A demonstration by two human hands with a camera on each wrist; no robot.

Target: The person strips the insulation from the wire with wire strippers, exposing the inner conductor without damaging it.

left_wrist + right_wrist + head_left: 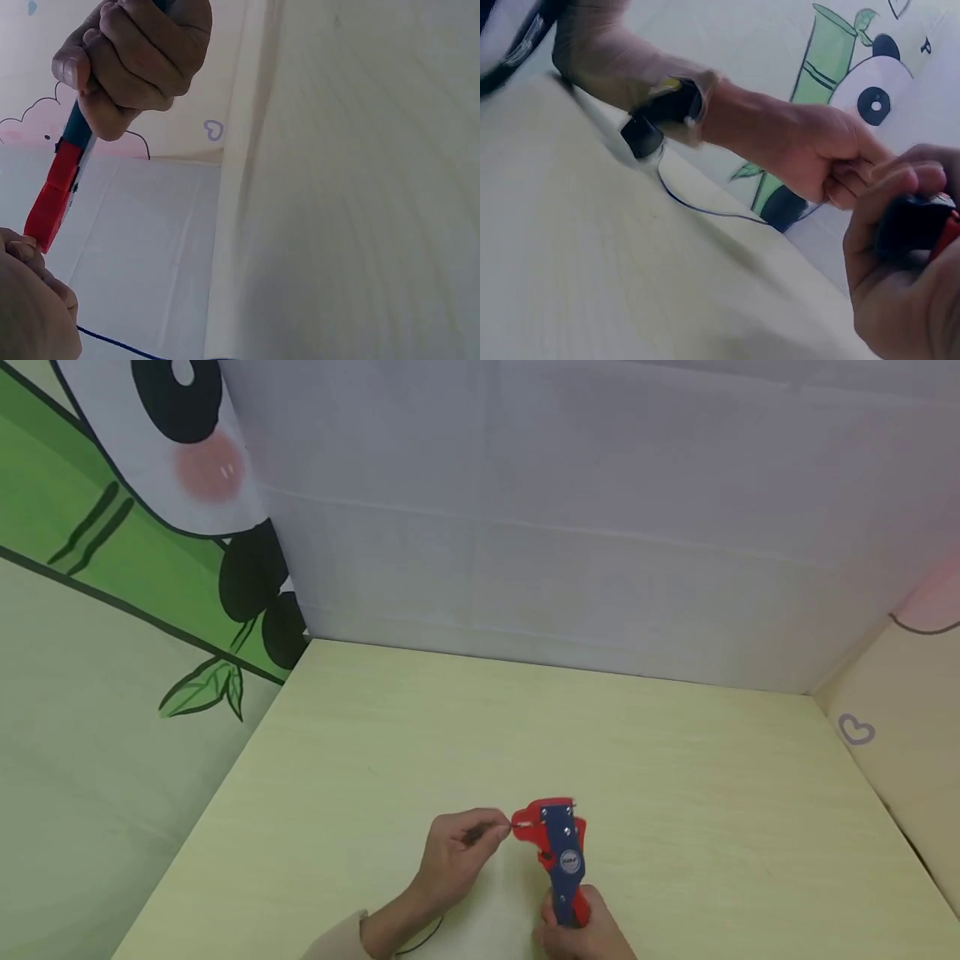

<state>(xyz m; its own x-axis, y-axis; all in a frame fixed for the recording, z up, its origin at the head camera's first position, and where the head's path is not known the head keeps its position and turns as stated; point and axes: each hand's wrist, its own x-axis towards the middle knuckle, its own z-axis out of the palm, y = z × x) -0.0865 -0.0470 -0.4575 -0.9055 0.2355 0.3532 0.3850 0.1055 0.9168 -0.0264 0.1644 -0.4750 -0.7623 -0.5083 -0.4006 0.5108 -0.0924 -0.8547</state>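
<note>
In the head view, my right hand (pixel 585 931) grips the handles of a red-and-blue wire stripper (pixel 567 843), held upright above the table with its red nose towards the left. My left hand (pixel 456 860) pinches a thin dark wire (pixel 429 937) between thumb and forefinger. Its end meets the nose of the tool; how deep it sits inside is too small to tell. The left wrist view shows the red nose of the wire stripper (pixel 56 191) at the left fingertips. From the left hand (pixel 817 154) the wire (pixel 712 214) hangs in a loose curve.
A pale wooden table (pixel 375 760) lies beneath both hands. White cloth (pixel 562 543) stands along its back edge. Printed panels with a panda and bamboo (pixel 135 485) rise at the left, and a cream panel with a small heart (pixel 857 730) at the right.
</note>
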